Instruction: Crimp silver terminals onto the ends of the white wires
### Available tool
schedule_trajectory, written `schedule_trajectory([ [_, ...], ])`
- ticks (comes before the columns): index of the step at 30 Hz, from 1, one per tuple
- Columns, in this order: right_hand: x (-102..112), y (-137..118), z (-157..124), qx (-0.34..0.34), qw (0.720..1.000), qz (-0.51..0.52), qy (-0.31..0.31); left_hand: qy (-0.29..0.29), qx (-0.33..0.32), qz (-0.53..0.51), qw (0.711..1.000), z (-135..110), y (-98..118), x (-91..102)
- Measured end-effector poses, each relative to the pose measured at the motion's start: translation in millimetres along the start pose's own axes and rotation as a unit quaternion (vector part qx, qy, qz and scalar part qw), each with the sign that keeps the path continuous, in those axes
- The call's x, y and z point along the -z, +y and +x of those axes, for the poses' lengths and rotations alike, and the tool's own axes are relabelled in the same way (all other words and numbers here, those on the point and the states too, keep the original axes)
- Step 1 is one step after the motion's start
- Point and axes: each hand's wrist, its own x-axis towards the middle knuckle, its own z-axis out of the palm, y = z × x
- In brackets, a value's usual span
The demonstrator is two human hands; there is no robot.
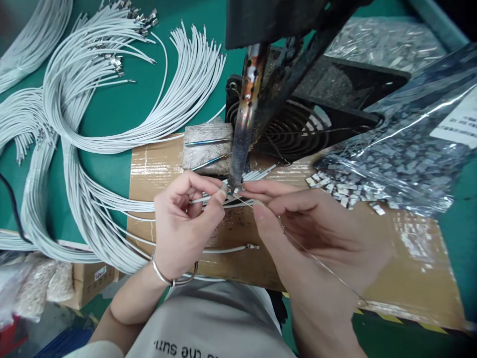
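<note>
My left hand (184,219) is closed in a pinch on a white wire (197,201), its fingertips just left of a soldering iron's dark tip (235,174). The iron's perforated metal barrel (250,84) hangs down from a black holder. My right hand (316,228) is closed on a thin strand of solder wire (328,268), which runs from the tip across the fingers towards the lower right. A small shiny metal terminal (238,190) shows at the tip beside my right index finger; whether the finger touches it I cannot tell. Another wire with a metal end (252,246) lies below.
Bundles of white wires (112,141) fill the left of the green table (208,12). Behind the iron stand a white sponge-like block (199,136) and a black fan (294,129). On the right, small metal pieces (337,191) spill from a plastic bag (402,149) onto brown cardboard (417,268).
</note>
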Motion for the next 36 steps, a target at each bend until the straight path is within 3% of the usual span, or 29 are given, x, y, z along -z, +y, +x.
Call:
schedule_trajectory([
  [36, 0.2, 2.7, -0.7, 0.011, 1.0, -0.022, 0.01, -0.007, 0.005, 0.002, 1.0, -0.6, 1.1, 0.2],
])
